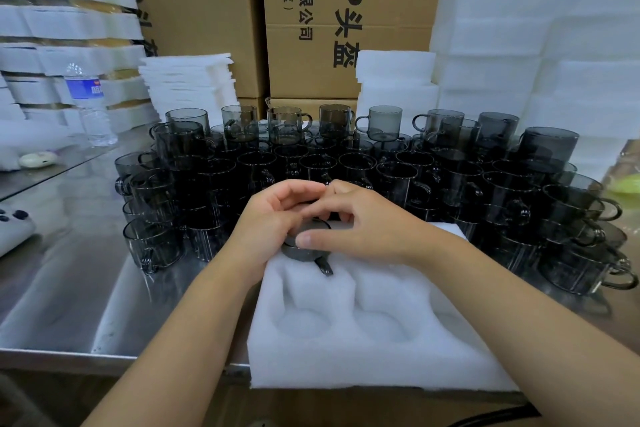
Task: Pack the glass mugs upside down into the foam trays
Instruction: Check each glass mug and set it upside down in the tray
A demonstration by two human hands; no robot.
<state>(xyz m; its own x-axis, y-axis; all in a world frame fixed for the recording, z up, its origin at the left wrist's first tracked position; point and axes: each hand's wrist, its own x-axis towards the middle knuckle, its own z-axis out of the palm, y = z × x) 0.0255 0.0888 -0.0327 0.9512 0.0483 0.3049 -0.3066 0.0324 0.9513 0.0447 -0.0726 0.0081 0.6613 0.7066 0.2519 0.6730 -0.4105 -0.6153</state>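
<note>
- A smoky dark glass mug [306, 251] is held upside down between the left hand [273, 222] and the right hand [356, 222]. Fingers are curled over its base and the right thumb is pressed on its near wall. It is partly sunk in a far pocket of the white foam tray [346, 367].
- The handle, pointed toward the wrists, could be caught on the foam edge if its slot is missed, and the mug might then be left tilted.
- Just beyond the grip, the crowded dark glass mugs [346, 163] could be knocked by the knuckles.
- Nearer than the grip, unfilled pockets are seen; left of it, the steel table [69, 288].
</note>
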